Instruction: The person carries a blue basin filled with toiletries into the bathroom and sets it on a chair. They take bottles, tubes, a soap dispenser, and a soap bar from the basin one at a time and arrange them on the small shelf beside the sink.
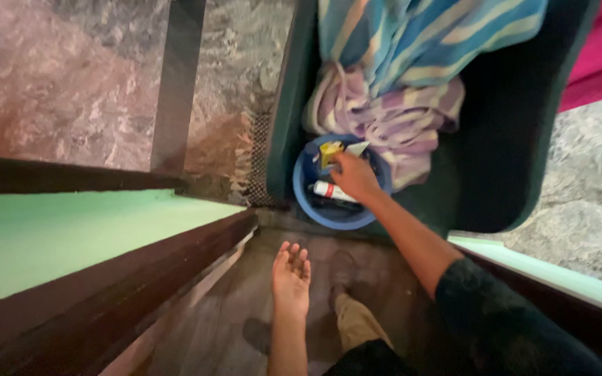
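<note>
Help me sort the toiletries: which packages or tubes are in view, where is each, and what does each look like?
Yellow packet: upper left inside the blue bowl, small, partly crumpled.
White tube with a red end: lying across the bowl, below the right hand.
Pale packet: at the right hand's fingertips, details unclear.

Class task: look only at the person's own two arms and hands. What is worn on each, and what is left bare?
The right hand is bare, as is its forearm; a dark, faintly patterned sleeve begins near the elbow. The left hand and forearm are bare, with no sleeve in view. No rings, watch or gloves are visible.
</note>
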